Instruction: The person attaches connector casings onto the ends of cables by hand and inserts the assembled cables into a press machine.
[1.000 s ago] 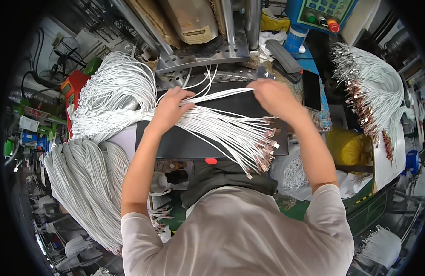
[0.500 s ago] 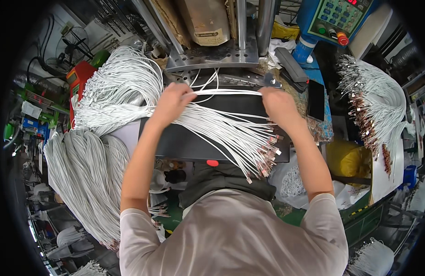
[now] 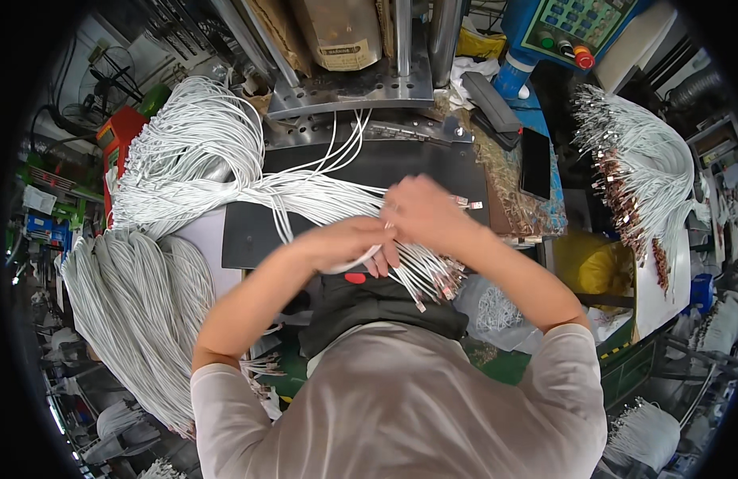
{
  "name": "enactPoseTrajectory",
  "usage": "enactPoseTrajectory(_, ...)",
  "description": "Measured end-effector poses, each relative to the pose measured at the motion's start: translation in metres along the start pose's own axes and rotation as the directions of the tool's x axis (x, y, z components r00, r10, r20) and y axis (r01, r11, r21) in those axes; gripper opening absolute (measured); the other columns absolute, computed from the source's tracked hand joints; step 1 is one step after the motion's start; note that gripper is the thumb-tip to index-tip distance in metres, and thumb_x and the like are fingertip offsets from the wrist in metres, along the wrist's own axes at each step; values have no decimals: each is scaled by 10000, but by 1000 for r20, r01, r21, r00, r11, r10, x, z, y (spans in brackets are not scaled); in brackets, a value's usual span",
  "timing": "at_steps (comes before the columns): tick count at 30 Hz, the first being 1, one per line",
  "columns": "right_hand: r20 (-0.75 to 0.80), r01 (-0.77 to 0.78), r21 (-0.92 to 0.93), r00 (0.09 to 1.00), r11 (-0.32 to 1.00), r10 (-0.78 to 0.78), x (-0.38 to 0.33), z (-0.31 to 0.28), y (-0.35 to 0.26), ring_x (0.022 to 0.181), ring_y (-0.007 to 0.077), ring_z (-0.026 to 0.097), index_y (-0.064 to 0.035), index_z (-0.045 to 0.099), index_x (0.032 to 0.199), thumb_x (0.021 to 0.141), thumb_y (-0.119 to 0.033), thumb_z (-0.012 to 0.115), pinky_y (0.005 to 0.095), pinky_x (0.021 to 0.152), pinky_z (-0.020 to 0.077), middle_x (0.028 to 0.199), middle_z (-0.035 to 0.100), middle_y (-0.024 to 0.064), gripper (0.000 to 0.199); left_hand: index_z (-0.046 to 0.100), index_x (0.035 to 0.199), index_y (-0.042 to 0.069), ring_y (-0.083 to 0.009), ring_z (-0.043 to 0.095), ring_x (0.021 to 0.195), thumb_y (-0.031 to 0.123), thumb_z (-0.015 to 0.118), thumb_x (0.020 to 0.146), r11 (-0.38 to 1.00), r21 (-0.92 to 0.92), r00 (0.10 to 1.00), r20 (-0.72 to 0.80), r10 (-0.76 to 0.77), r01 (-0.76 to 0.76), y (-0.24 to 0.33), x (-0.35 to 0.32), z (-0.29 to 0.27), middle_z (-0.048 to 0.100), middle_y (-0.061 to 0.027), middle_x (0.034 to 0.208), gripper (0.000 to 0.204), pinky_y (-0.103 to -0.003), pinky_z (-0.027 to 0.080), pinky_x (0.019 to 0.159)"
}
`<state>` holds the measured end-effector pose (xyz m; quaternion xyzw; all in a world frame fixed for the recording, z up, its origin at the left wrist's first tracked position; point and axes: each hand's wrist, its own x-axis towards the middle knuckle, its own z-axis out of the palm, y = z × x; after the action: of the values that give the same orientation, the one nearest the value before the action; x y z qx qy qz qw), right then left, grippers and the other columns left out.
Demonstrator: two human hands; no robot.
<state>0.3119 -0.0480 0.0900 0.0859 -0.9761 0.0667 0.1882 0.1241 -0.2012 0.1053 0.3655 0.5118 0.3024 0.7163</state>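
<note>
- The white cables run across the middle of the frame, from a looped heap at upper left to small metal plugs just right of and below centre; most of this bunch lies on a black board.
- The left hand is at the centre of the frame on the bunch, its fingers curled and clamped on white cables, with their tips showing at the lower side.
- The right hand is just right of centre, touching the left hand and over the bunch; its fingertips are partly hidden and blurred, so I cannot tell whether they are apart or together.
- A thick hank of cables hangs at lower left, and another bundle with brownish ends hangs at the right.
- At the top middle stands a metal frame with upright posts.
- At upper right are a blue control box with a red button, a black phone and a grey stapler-shaped tool.
</note>
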Motion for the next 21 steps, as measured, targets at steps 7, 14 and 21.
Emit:
enactPoseTrajectory(7,116,-473,832,660,290,742,8,25,27,986,167,697,-29,665,1324,1085,-288,567,345,904,559,1202,729,91,366,687,1104,26,-54,412,605,224,583,1084,989,10,975,-170,147,-147,-27,50,-5,532,35,770,224,-225,284,508)
enactPoseTrajectory(14,-300,-606,0,759,795,578,-3,46,74,1086,357,687,13,669,1281,931,-133,648,426,925,553,1103,705,169,380,607,1376,-6,-119,635,798,243,518,1125,925,-281,923,-355,148,-256,21,95,-45,703,-73,993,365,-253,540,744)
enactPoseTrajectory(21,-180,-507,-55,852,860,491,-18,68,86,1023,357,683,104,602,1322,836,-124,707,430,861,574,1065,638,201,547,621,1284,-73,-263,748,986,171,658,1040,948,-193,932,-314,183,-251,-4,119,-65,736,-224,1159,347,-352,606,892)
